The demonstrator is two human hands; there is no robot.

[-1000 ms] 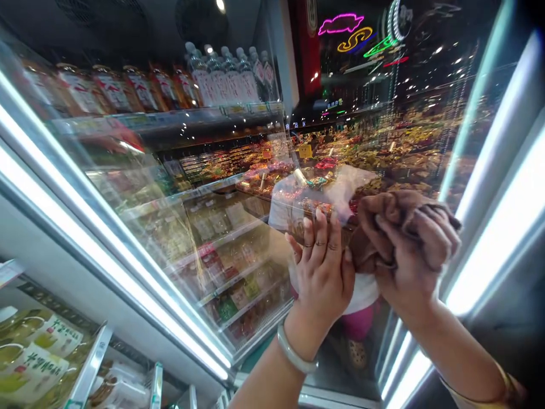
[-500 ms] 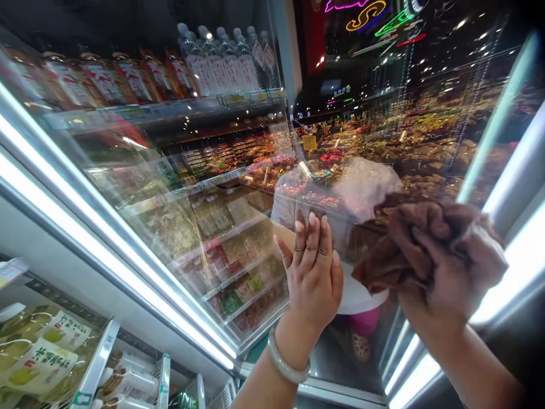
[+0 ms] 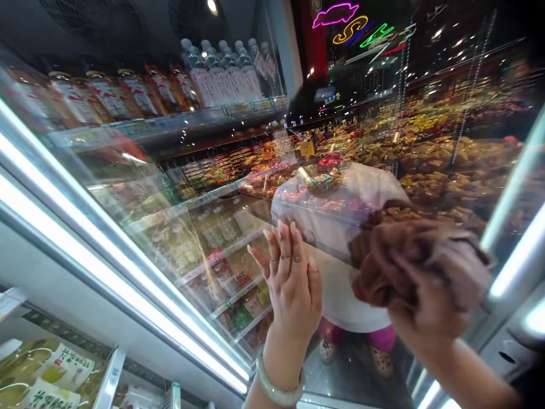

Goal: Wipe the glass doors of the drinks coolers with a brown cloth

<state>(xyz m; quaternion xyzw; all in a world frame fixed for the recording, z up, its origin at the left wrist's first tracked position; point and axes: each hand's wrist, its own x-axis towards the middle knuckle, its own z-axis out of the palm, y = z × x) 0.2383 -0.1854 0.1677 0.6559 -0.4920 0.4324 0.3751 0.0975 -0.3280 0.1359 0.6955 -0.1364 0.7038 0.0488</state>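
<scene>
Several yellowish containers with white labels (image 3: 66, 366) sit on a rack at the lower left, beneath a slanting strip light (image 3: 123, 264). Above, amber bottles (image 3: 138, 94) with white-and-red labels line a cooler's top shelf, and clear bottles (image 3: 230, 74) with pale caps stand beside them at its right end. Next comes the left hand (image 3: 292, 284), fingers extended and holding nothing, its palm turned to the glass pane (image 3: 332, 238) and fingertips seemingly against it; a pale bangle (image 3: 279, 389) circles the wrist. Reflected in the pane are coloured neon shapes (image 3: 351, 28) and, below them, a person in a light top (image 3: 353, 298), pink trousers and clogs. Farther right, a crumpled brown cloth (image 3: 395, 255) is bunched up before the glass, gripped by the blurred right hand (image 3: 434, 307); whether the cloth touches the pane is unclear. Another light tube (image 3: 519, 258) slants at the far right.
</scene>
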